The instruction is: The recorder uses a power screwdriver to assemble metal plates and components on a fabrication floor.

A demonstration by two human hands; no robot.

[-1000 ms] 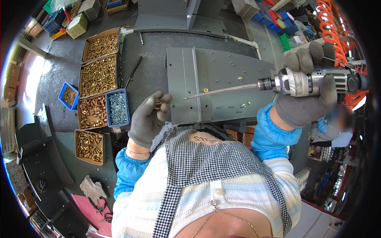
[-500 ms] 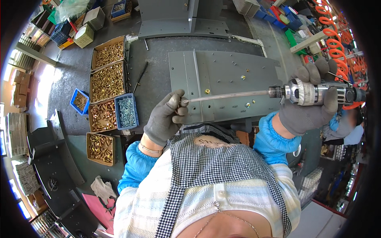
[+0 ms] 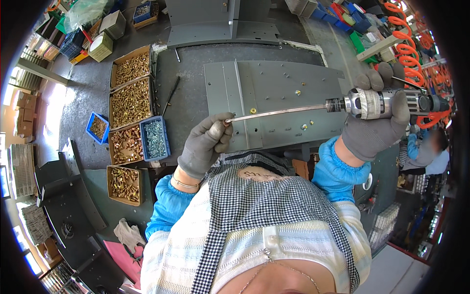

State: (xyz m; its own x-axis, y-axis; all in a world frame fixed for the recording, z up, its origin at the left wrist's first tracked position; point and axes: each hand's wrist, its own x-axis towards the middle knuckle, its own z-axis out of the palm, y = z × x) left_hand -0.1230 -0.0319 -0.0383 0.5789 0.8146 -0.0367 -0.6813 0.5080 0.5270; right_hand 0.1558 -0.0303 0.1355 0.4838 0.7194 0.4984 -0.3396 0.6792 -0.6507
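My right hand [image 3: 368, 133], in a grey glove, is wrapped round a silver power screwdriver [image 3: 374, 104] with a pale taped band on its body. From its chuck a long thin bit [image 3: 281, 112] runs left, nearly level. At the bit's far end my gloved left hand [image 3: 201, 149] is closed, thumb and finger pinching a small fastener [image 3: 227, 122] at the tip; its exact kind is too small to tell. Beneath the bit lies a grey metal panel [image 3: 274, 88] with studs, holes and a few brass-coloured fasteners [image 3: 253, 110].
Left of the panel stand cardboard boxes of brass-coloured screws [image 3: 129, 102] and a blue bin [image 3: 167, 139] of silvery hardware. A thin dark rod [image 3: 172, 90] lies between. At the far side is another grey metal part [image 3: 200, 36]. An orange coiled hose [image 3: 410, 59] hangs right; a person [image 3: 423, 149] is beyond.
The screwdriver has shifted slightly left and up, its bit now tilting a little more. My left hand's fingers have drawn closer round the tip. The view has shifted slightly.
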